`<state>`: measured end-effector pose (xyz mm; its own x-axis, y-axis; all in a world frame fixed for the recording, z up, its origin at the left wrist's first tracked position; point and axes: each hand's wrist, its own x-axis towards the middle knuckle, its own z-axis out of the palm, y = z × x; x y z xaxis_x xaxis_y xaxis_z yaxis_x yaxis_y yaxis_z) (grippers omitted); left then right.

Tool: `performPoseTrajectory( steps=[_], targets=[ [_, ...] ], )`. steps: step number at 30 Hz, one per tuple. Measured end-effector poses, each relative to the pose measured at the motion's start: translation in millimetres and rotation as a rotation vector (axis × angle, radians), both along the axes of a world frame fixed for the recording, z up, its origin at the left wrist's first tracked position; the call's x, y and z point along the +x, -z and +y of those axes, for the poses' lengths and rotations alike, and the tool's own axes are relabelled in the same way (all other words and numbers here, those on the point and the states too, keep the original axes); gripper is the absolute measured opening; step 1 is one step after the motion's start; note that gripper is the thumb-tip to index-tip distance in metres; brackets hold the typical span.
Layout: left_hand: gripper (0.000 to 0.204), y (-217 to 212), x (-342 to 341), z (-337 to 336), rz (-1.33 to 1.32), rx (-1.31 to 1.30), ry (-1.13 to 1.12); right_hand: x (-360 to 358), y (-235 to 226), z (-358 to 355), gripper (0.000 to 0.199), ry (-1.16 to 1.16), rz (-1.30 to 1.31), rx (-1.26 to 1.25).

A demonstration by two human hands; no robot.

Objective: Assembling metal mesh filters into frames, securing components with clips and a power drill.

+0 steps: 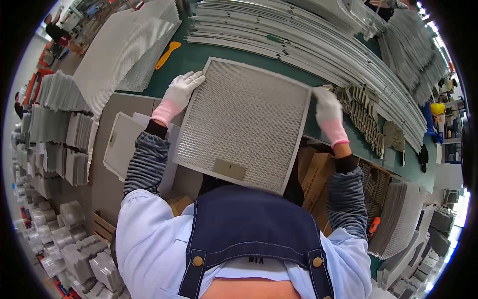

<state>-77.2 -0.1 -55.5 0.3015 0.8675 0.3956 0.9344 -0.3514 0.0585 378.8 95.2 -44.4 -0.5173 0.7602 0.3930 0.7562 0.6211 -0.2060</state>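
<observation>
Your framed mesh panel [239, 114] spans the counter's [167, 74] front edge, near-square, its long axis indeterminate; the plate [229, 169] edge faces your waist. Your left hand [180, 93] touches its left edge, fingers extended; whether they grasp cannot be told. Right hand [328, 110]: blurred, beside the far-right corner, grip indeterminate. Carton [318, 175] below: contents indeterminate.

The camera looks down from the person's head, over the dark blue apron [254, 219], which is very near at the lower edge. It faces the mesh panel [244, 124] in the middle and the green worktop [191, 60] beyond. Toward the rim, straight edges bend, and small details there seem not clear.
</observation>
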Motion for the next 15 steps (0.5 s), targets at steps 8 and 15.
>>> performPoseTrajectory(
  steps=[8, 15],
  targets=[
    [0.042, 3.3, 10.9, 30.0, -0.403, -0.159, -0.099, 25.4, 20.4, 13.6, 0.016, 0.604, -0.327, 0.01],
    [0.044, 26.5, 14.1, 31.3, -0.361, -0.067, -0.163, 4.2, -43.1, -29.5, 0.028, 0.056, -0.217, -0.245]
  ],
)
